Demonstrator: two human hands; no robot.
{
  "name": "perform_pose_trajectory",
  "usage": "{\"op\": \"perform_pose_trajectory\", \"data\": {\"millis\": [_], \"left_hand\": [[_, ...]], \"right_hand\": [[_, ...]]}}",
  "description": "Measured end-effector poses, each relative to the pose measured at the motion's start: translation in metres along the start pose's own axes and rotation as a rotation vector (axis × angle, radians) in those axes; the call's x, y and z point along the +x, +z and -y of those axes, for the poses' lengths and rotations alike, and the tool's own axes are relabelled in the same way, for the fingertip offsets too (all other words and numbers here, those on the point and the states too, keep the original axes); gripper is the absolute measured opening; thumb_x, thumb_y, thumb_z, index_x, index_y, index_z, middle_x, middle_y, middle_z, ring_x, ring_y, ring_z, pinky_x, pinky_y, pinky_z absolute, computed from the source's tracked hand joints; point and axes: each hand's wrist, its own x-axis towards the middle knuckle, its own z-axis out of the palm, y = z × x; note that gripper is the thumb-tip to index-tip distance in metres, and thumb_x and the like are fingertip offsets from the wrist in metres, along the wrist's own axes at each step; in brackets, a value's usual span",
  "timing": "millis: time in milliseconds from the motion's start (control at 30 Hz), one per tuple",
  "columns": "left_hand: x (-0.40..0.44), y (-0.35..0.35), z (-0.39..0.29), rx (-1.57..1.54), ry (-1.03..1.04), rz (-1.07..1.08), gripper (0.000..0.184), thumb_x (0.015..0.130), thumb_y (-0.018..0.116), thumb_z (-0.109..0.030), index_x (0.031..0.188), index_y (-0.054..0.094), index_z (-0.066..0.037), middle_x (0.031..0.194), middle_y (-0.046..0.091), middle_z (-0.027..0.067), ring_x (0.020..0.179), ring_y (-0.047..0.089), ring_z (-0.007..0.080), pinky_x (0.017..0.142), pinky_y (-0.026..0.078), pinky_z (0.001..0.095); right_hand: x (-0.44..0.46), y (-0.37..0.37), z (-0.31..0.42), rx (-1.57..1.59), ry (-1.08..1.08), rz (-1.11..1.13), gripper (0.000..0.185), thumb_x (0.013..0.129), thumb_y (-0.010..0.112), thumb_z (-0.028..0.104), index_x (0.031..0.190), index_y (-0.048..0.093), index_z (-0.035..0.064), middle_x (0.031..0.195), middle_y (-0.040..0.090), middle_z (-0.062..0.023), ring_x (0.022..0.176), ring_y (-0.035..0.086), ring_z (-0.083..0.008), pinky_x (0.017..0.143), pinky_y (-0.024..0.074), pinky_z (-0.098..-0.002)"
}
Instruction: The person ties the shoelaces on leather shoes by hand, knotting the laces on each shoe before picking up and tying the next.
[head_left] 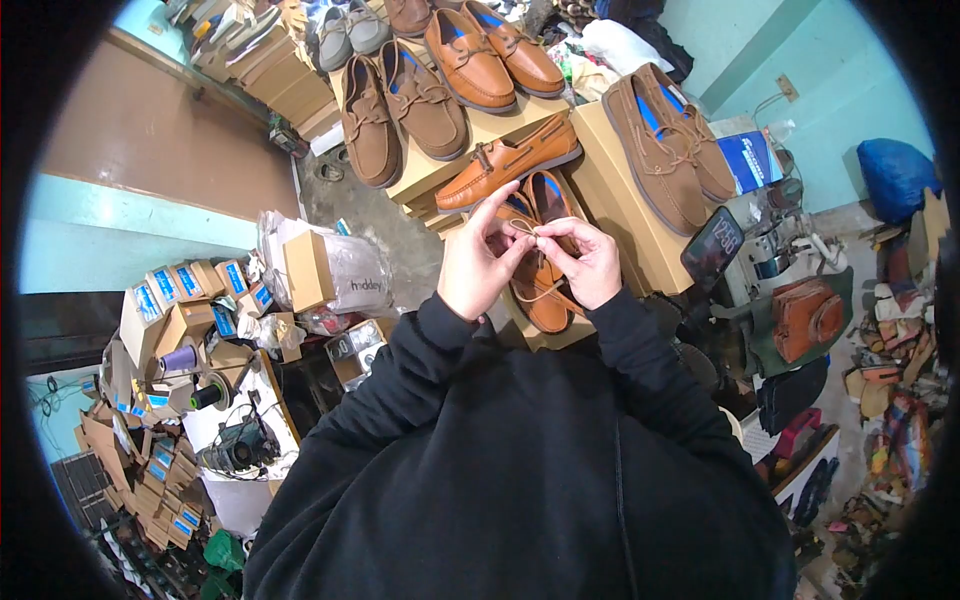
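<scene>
A thin tan shoelace (pixel 521 226) is looped between my two hands, over a pair of brown leather boat shoes (pixel 543 314). My left hand (pixel 476 258) pinches the lace between thumb and fingers, with the index finger raised. From the other side, my right hand (pixel 583 262) pinches the same lace between thumb and fingertips. The hands partly cover the shoes below. Just beyond my fingers, a lighter tan boat shoe (pixel 512 163) lies across the cardboard boxes.
More boat shoes (pixel 470 58) stand on boxes ahead, and a brown suede pair (pixel 655 150) is on a box (pixel 600 170) at right. A phone (pixel 712 247) stands beside that box. Shoe boxes (pixel 160 310) are piled at left, scraps (pixel 885 370) at right.
</scene>
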Motion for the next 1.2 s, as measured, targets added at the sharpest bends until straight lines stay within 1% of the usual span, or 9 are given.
{"op": "perform_pose_trajectory", "data": {"millis": [200, 300, 400, 500, 600, 700, 833, 933, 1200], "left_hand": [[-0.006, 0.005, -0.012, 0.059, 0.009, -0.029, 0.082, 0.095, 0.085, -0.003, 0.168, 0.051, -0.017, 0.094, 0.083, 0.0099, 0.079, 0.079, 0.0144, 0.076, 0.063, 0.0306], [-0.007, 0.010, -0.002, 0.187, 0.127, -0.083, 0.081, 0.094, 0.085, -0.004, 0.167, 0.053, -0.017, 0.093, 0.081, 0.0098, 0.077, 0.078, 0.0162, 0.075, 0.062, 0.0319], [-0.006, 0.007, -0.003, 0.465, 0.364, -0.096, 0.080, 0.094, 0.085, -0.003, 0.166, 0.054, -0.017, 0.092, 0.079, 0.0093, 0.076, 0.076, 0.0178, 0.075, 0.061, 0.0345], [-0.006, 0.004, -0.007, 0.541, 0.411, -0.100, 0.083, 0.093, 0.085, 0.000, 0.167, 0.053, -0.017, 0.091, 0.078, 0.0083, 0.075, 0.073, 0.0163, 0.074, 0.060, 0.0354], [-0.006, 0.007, -0.006, 0.129, 0.126, -0.036, 0.086, 0.094, 0.083, 0.001, 0.170, 0.048, -0.016, 0.092, 0.080, 0.0077, 0.079, 0.075, 0.0143, 0.078, 0.061, 0.0334], [-0.005, 0.005, -0.008, -0.025, -0.008, -0.017, 0.088, 0.095, 0.082, 0.001, 0.173, 0.043, -0.016, 0.094, 0.082, 0.0072, 0.083, 0.077, 0.0122, 0.083, 0.061, 0.0307], [-0.009, 0.011, -0.004, 0.036, 0.026, -0.068, 0.090, 0.096, 0.083, -0.002, 0.174, 0.041, -0.017, 0.096, 0.083, 0.0077, 0.085, 0.078, 0.0124, 0.085, 0.062, 0.0312], [-0.009, 0.014, -0.008, 0.080, 0.066, -0.076, 0.085, 0.095, 0.085, -0.003, 0.170, 0.048, -0.015, 0.098, 0.083, 0.0081, 0.084, 0.077, 0.0120, 0.082, 0.062, 0.0315], [-0.003, 0.003, -0.010, -0.012, -0.038, -0.044, 0.076, 0.092, 0.088, -0.004, 0.161, 0.057, -0.011, 0.087, 0.077, 0.0027, 0.075, 0.069, 0.0071, 0.076, 0.058, 0.0261]], "right_hand": [[0.000, -0.001, -0.004, -0.018, -0.048, -0.036, 0.013, 0.101, 0.077, -0.001, 0.113, 0.081, -0.0011, 0.114, 0.080, -0.0095, 0.106, 0.076, -0.0174, 0.097, 0.0600, -0.0317], [0.000, -0.001, -0.008, -0.010, -0.065, -0.049, 0.013, 0.102, 0.077, 0.000, 0.114, 0.081, -0.0008, 0.114, 0.080, -0.0094, 0.106, 0.076, -0.0164, 0.095, 0.0602, -0.0311], [-0.002, 0.001, -0.003, -0.011, -0.066, -0.061, 0.013, 0.102, 0.077, 0.000, 0.114, 0.081, -0.0007, 0.114, 0.080, -0.0088, 0.105, 0.075, -0.0149, 0.093, 0.0604, -0.0298], [-0.003, 0.001, -0.002, -0.013, -0.076, -0.057, 0.013, 0.102, 0.077, -0.001, 0.114, 0.080, -0.0007, 0.115, 0.080, -0.0080, 0.106, 0.075, -0.0138, 0.092, 0.0604, -0.0284], [-0.004, 0.001, -0.007, 0.016, -0.071, -0.048, 0.013, 0.102, 0.077, -0.002, 0.114, 0.080, -0.0005, 0.116, 0.079, -0.0076, 0.106, 0.075, -0.0140, 0.092, 0.0605, -0.0280], [-0.005, 0.001, -0.007, 0.024, -0.080, -0.040, 0.013, 0.102, 0.076, -0.002, 0.114, 0.080, -0.0006, 0.116, 0.078, -0.0077, 0.106, 0.075, -0.0145, 0.092, 0.0606, -0.0284], [-0.003, 0.000, -0.006, 0.012, -0.097, -0.047, 0.014, 0.102, 0.076, -0.001, 0.115, 0.080, -0.0008, 0.116, 0.078, -0.0080, 0.107, 0.075, -0.0145, 0.092, 0.0608, -0.0289], [-0.004, 0.001, -0.010, -0.055, -0.101, -0.049, 0.014, 0.103, 0.076, -0.001, 0.116, 0.080, -0.0011, 0.116, 0.078, -0.0081, 0.106, 0.075, -0.0141, 0.092, 0.0610, -0.0284], [-0.006, 0.002, -0.002, 0.031, -0.050, -0.039, 0.012, 0.105, 0.074, 0.001, 0.116, 0.079, -0.0016, 0.115, 0.078, -0.0082, 0.105, 0.076, -0.0142, 0.093, 0.0609, -0.0288]]}}
